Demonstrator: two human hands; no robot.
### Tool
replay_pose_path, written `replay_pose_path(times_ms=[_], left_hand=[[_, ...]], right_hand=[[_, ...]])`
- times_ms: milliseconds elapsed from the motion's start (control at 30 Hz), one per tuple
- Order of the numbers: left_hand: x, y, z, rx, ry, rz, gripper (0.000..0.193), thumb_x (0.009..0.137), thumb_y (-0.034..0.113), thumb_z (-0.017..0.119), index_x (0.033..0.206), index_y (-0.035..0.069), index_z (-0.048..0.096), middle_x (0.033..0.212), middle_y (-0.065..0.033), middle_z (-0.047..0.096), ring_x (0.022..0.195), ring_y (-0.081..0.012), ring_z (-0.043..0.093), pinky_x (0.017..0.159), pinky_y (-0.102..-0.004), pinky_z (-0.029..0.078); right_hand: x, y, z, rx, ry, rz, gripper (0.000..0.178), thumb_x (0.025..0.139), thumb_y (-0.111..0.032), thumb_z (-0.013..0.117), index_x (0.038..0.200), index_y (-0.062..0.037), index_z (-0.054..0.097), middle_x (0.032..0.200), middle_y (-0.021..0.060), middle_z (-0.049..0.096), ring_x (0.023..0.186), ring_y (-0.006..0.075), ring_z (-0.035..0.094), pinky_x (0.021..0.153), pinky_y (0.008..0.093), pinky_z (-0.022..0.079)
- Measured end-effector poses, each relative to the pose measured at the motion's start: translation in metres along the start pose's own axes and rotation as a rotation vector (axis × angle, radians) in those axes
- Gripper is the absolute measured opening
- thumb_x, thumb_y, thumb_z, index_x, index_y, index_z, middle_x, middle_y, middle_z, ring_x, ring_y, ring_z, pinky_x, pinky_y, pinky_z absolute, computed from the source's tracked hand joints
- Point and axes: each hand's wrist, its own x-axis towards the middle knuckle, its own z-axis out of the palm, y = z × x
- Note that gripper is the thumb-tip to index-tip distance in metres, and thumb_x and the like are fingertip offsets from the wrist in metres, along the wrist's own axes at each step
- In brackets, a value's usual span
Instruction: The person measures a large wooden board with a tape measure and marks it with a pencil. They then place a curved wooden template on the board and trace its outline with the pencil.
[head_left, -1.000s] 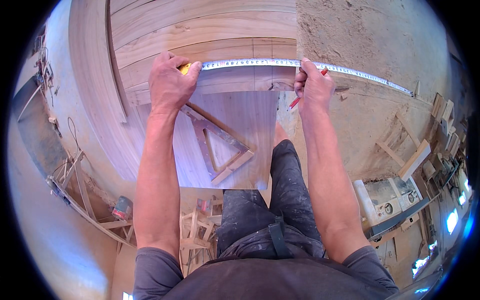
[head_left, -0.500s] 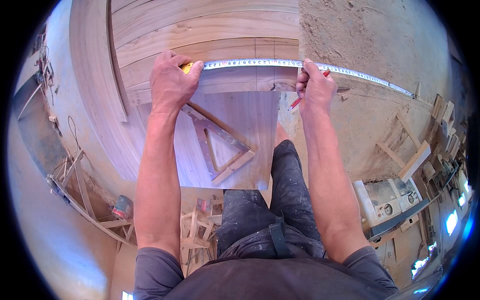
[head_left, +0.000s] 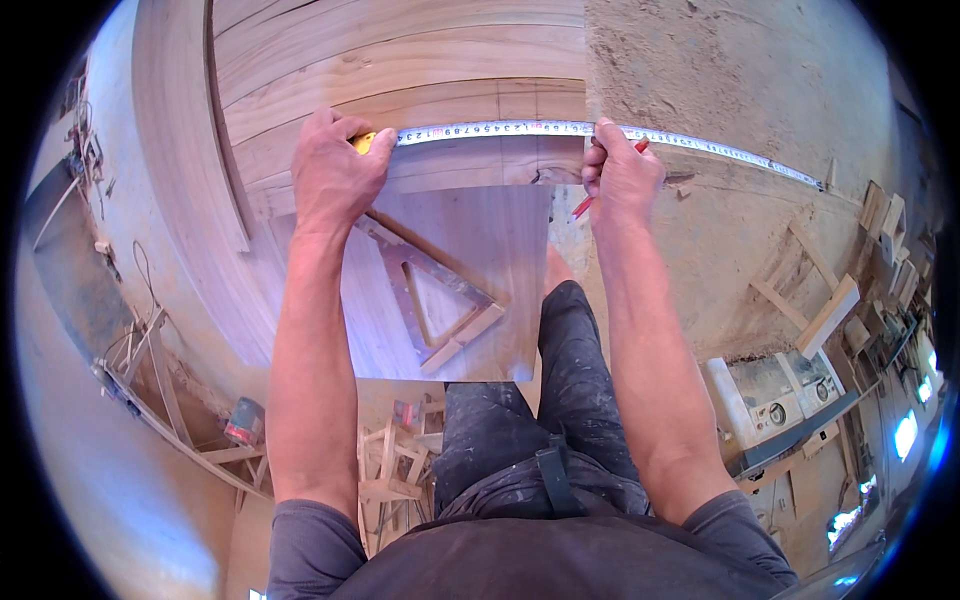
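Observation:
My left hand (head_left: 340, 170) is closed around the yellow case of a tape measure (head_left: 470, 130). The white blade runs out to the right across a panel of joined wooden boards (head_left: 400, 50) and past its right edge. At that edge my right hand (head_left: 622, 172) pinches the blade between thumb and fingers, and a red pencil (head_left: 583, 207) is tucked in the same hand. A triangular wooden square (head_left: 440, 295) lies on a smooth board (head_left: 510, 235) below the tape, near my left forearm. Thin pencil lines cross the boards just above the blade.
A long wooden strip (head_left: 228, 130) lies along the panel's left side. At the right stand a machine with dials (head_left: 775, 412) and several wood offcuts (head_left: 885, 220). A small paint can (head_left: 245, 420) and a wooden frame (head_left: 160, 370) are at the lower left. Dusty ground (head_left: 720, 90) spreads beyond the panel.
The panel, tape and both hands appear slightly farther left in the view. My grip on the tape and the pencil is unchanged.

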Motion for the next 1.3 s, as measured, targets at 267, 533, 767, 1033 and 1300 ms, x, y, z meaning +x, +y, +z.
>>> replay_pose_path(times_ms=[267, 533, 767, 1033, 1300], left_hand=[[0.0, 0.001, -0.001, 0.017, -0.012, 0.0, 0.03, 0.082, 0.031, 0.079, 0.089, 0.002, 0.077, 0.091, -0.0121, 0.063, 0.092, -0.0293, 0.062, 0.082, -0.0402, 0.05], [-0.003, -0.002, 0.002, 0.019, 0.014, 0.06, 0.028, 0.08, 0.029, 0.079, 0.088, 0.002, 0.076, 0.091, -0.0132, 0.063, 0.091, -0.0311, 0.062, 0.081, -0.042, 0.051], [-0.081, 0.0, 0.021, -0.246, 0.061, 0.128, 0.022, 0.079, 0.017, 0.082, 0.089, 0.0, 0.073, 0.088, -0.0134, 0.062, 0.083, -0.0297, 0.062, 0.075, -0.0383, 0.051], [-0.177, -0.033, 0.033, -0.378, 0.014, -0.136, 0.021, 0.076, 0.013, 0.083, 0.087, 0.001, 0.071, 0.086, -0.0119, 0.061, 0.082, -0.0278, 0.061, 0.073, -0.0369, 0.049], [-0.23, -0.1, 0.027, -0.379, -0.011, -0.337, 0.024, 0.078, 0.015, 0.084, 0.09, -0.001, 0.07, 0.083, -0.0098, 0.062, 0.074, -0.0234, 0.061, 0.069, -0.0335, 0.049]], right_hand=[[-0.002, -0.002, 0.0, 0.009, -0.013, 0.005, 0.019, 0.087, -0.015, 0.072, 0.078, -0.0021, 0.062, 0.064, 0.0047, 0.06, 0.049, 0.01, 0.053, 0.044, 0.0247, 0.042], [-0.006, -0.003, -0.002, -0.013, 0.021, 0.018, 0.023, 0.088, -0.018, 0.073, 0.073, -0.0087, 0.058, 0.062, 0.0016, 0.057, 0.047, 0.01, 0.05, 0.042, 0.0248, 0.034], [-0.064, 0.034, -0.034, -0.152, -0.057, 0.104, 0.025, 0.09, -0.021, 0.072, 0.073, -0.0082, 0.06, 0.062, 0.0018, 0.058, 0.048, 0.01, 0.051, 0.044, 0.0249, 0.036], [-0.108, 0.062, -0.073, -0.17, -0.406, 0.371, 0.025, 0.099, -0.027, 0.064, 0.094, -0.0031, 0.067, 0.069, 0.0021, 0.061, 0.052, 0.008, 0.052, 0.047, 0.0231, 0.041], [-0.095, 0.038, -0.09, -0.166, -0.359, 0.24, 0.025, 0.104, -0.027, 0.057, 0.097, -0.0047, 0.068, 0.067, 0.0019, 0.063, 0.05, 0.0081, 0.055, 0.043, 0.0214, 0.039]])
